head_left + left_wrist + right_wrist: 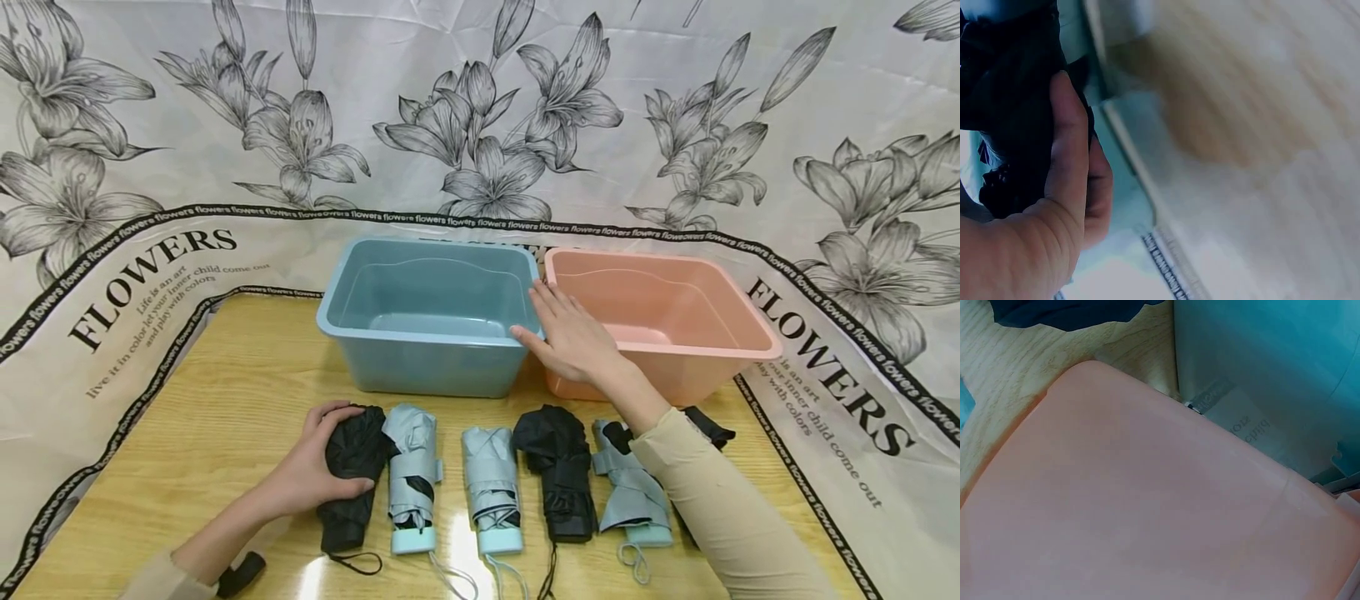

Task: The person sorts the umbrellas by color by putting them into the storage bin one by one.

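At the left end of a row of folded umbrellas, my left hand [318, 467] grips a black umbrella [352, 492], thumb on its near side and fingers across its top. The left wrist view shows thumb and finger against the dark fabric of that black umbrella [1016, 106]. My right hand [573, 337] lies with straight fingers at the right rim of the blue bin [435, 367], next to the pink bin [675, 367]. The right wrist view has the pink bin [1147, 481] close up and the blue bin [1260, 369] beyond; the hand itself is out of that view.
Right of the held umbrella lie a light blue umbrella [411, 475], another light blue umbrella [491, 483], a black umbrella [566, 492] and a third light blue umbrella [633, 496]. A dark item [708, 425] shows partly behind the right forearm. Flower-printed cloth [480, 108] hangs behind the bins.
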Available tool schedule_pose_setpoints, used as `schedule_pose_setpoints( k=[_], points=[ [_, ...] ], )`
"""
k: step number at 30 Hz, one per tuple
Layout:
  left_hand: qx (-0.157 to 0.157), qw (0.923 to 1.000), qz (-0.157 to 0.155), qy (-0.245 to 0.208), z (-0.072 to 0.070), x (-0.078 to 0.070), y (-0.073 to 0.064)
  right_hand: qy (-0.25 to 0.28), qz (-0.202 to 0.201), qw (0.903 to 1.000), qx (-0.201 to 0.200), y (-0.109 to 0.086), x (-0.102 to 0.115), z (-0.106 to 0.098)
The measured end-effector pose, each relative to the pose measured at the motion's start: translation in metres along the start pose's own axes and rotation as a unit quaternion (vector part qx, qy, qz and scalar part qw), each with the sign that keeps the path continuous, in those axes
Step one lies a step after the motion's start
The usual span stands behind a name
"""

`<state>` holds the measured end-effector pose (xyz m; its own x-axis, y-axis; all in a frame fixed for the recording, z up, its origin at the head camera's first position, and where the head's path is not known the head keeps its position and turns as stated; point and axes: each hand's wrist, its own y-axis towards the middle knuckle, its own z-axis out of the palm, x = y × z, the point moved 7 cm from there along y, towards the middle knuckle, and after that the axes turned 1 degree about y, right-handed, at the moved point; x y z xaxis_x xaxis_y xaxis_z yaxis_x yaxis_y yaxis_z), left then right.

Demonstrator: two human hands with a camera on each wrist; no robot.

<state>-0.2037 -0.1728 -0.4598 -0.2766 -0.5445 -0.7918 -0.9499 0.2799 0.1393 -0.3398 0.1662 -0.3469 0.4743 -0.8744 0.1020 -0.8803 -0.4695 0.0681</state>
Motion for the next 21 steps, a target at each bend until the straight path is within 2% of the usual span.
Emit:
schedule_pose_setpoints(
  k=[7,14,18,21],
  points=[
    [-0.039,0.9989,0.016,-0.018,-0.017,-0.019,-0.009,0.005,-0.005,1.0,-0.006,0.0,-0.001,0.0],
    [-0.082,0.9944,0.052,-0.044,-0.042,-0.048,-0.012,0.0,-0.005,0.9999,-0.011,0.0,-0.001,0.0],
    [-0.115,0.9886,0.076,-0.06,-0.059,-0.069,-0.009,0.003,-0.006,0.9999,-0.009,0.0,-0.001,0.0],
    [-0.134,0.9826,0.099,-0.082,-0.071,-0.088,0.0,0.005,-0.006,0.9999,-0.009,0.001,0.0,0.0]
  ],
)
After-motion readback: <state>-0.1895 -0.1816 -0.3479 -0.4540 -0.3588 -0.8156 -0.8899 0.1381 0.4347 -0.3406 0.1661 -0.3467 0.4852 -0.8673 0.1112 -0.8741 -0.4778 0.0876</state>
